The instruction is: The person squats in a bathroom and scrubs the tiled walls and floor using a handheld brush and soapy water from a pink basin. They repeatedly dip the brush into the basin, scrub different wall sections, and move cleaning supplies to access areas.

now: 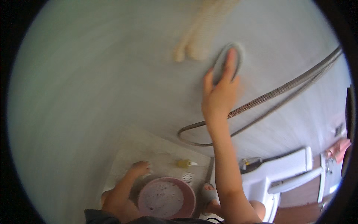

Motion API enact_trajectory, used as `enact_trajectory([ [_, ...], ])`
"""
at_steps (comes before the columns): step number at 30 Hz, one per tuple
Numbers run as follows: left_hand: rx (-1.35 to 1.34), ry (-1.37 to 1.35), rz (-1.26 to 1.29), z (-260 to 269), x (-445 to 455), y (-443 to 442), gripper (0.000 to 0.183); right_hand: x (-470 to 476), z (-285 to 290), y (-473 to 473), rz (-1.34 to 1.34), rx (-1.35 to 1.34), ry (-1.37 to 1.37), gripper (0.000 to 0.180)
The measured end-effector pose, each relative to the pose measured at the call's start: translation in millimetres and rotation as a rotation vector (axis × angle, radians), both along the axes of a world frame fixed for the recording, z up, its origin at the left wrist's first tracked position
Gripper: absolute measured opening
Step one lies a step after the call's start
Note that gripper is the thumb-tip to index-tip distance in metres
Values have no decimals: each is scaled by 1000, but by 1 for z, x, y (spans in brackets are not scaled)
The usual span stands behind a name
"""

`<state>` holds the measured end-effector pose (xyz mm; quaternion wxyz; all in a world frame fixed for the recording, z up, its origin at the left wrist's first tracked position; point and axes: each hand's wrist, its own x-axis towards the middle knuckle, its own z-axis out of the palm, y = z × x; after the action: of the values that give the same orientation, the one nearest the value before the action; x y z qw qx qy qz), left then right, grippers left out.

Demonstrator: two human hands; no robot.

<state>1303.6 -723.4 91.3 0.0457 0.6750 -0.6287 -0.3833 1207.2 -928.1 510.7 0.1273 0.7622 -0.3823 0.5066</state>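
Observation:
My right hand [221, 92] is raised against the grey wall and presses on a grey-rimmed oval brush or scrubber [228, 60], fingers spread over its back. Above it a pale yellow ribbed cloth or towel [204, 39] hangs, blurred. A metal shower hose [268, 93] loops behind my right wrist. My left hand [141, 168] is low, near the floor, beside a pink basin [191, 196] of sudsy water; its fingers are blurred and whether they hold something is unclear. A bottle of yellow liquid [184, 163] lies beyond the basin.
A round white floor drain cover [187, 177] lies by the basin. My slippered foot [209, 193] is to its right. A white toilet [257, 179] stands at the lower right, with a washbasin [332, 173] and a pink cloth [338, 151] beyond.

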Motion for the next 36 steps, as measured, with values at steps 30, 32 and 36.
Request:
enact_trajectory([
  [30, 205, -148, 101, 40, 55, 49, 36, 72, -69, 6, 43, 345, 364, 68],
  [32, 120, -73, 77, 26, 32, 37, 36, 98, -65, -3, 30, 150, 514, 68],
  [36, -1, -8, 132, 14, 40, 45, 36, 80, -50, 11, -1, 36, 562, 66],
])
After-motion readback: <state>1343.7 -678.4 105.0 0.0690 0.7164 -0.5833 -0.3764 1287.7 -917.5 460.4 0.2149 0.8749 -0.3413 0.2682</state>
